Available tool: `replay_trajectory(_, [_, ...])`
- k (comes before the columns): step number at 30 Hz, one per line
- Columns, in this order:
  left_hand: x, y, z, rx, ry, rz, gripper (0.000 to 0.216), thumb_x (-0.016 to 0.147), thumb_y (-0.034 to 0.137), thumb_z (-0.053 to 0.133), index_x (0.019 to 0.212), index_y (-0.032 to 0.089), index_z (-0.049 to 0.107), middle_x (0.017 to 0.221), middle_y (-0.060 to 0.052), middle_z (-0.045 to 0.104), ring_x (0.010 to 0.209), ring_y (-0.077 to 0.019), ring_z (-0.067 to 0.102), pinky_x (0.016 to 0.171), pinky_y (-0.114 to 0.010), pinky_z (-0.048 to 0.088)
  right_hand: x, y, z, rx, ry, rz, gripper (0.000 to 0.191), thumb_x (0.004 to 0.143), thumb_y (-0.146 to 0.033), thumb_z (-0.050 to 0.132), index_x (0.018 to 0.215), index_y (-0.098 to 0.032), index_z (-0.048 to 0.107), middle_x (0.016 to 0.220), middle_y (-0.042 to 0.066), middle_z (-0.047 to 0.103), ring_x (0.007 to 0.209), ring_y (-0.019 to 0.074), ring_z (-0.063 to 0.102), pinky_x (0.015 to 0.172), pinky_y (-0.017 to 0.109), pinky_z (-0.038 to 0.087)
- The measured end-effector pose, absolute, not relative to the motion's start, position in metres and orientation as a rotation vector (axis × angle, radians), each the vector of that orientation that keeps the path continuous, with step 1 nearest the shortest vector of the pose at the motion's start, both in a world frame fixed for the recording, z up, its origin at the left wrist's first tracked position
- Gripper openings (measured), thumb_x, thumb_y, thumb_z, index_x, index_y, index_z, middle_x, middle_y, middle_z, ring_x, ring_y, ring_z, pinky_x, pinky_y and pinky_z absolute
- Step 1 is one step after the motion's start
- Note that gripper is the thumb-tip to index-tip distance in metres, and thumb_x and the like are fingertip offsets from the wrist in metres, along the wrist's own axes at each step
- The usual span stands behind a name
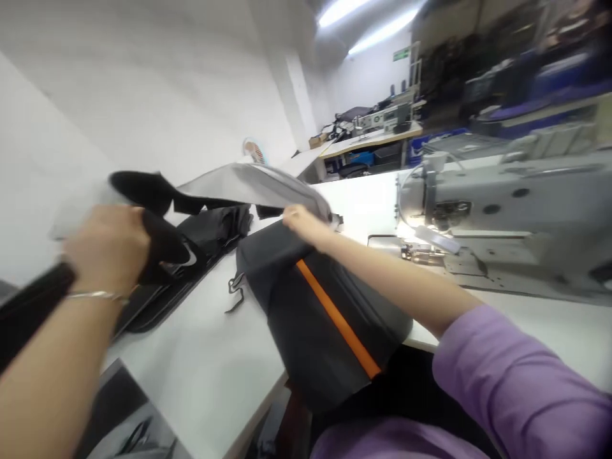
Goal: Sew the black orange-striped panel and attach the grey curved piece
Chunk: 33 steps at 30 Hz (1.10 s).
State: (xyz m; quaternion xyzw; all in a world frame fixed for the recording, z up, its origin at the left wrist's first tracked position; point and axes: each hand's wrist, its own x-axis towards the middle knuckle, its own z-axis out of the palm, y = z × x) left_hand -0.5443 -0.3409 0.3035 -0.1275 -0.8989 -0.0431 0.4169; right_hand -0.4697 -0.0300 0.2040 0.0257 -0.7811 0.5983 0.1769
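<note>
No writing is legible. Left hand (108, 245) grips the black end of a grey fabric panel (248, 182), raised at far left. Right hand (299, 220) pinches its right edge, above the dark orange-striped bag (325, 312) on the white table (210, 363).

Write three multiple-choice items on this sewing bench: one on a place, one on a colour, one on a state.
1. Where is the sewing machine?
A. right of the dark bag
B. left of the dark bag
C. on the floor

2. What colour is the stripe on the dark bag?
A. green
B. orange
C. white

3. What is the left hand doing?
A. lying flat on the table
B. gripping black and grey fabric
C. resting on the machine

Answers:
1 A, the machine stands on the table to the bag's right.
2 B, an orange band runs along the bag.
3 B, its fingers close on the fabric, held above the table; the right hand holds the grey piece's far end.
</note>
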Motion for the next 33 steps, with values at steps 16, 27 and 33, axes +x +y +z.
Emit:
replay_trajectory(16, [-0.623, -0.201, 0.049, -0.727, -2.958, 0.291, 0.062, 0.092, 0.048, 0.023, 0.139, 0.011, 0.038, 0.126, -0.024, 0.053, 0.110, -0.0423, 0.054, 0.087, -0.056, 0.042, -0.312, -0.093, 0.035, 0.693, -2.928, 0.265, 0.091, 0.067, -0.034, 0.076, 0.144, -0.020, 0.029, 0.147, 0.032, 0.018, 0.133, 0.0525, 0.022, 0.098, 0.072, 0.027])
replay_trajectory(27, [-0.562, -0.222, 0.090, -1.329, -3.255, 0.281, 0.064, 0.084, 0.070, 0.026, 0.093, 0.017, 0.062, 0.077, -0.010, 0.068, 0.065, -0.0264, 0.066, 0.060, -0.034, 0.049, -0.203, -0.004, 0.042, 0.467, -2.868, 0.270, 0.042, 0.085, -0.005, 0.041, 0.125, -0.011, 0.055, 0.120, 0.012, 0.061, 0.112, 0.0218, 0.057, 0.100, 0.036, 0.045])
replay_trajectory(33, [-0.548, -0.149, 0.109, -1.646, -2.473, -0.147, 0.048, 0.086, 0.057, 0.037, 0.097, 0.017, 0.063, 0.100, -0.013, 0.065, 0.097, -0.0275, 0.060, 0.088, -0.040, 0.048, -0.141, 0.009, 0.036, 0.445, -2.842, 0.444, 0.038, 0.091, -0.011, 0.041, 0.123, -0.019, 0.059, 0.116, 0.005, 0.064, 0.112, 0.0175, 0.055, 0.103, 0.032, 0.041])
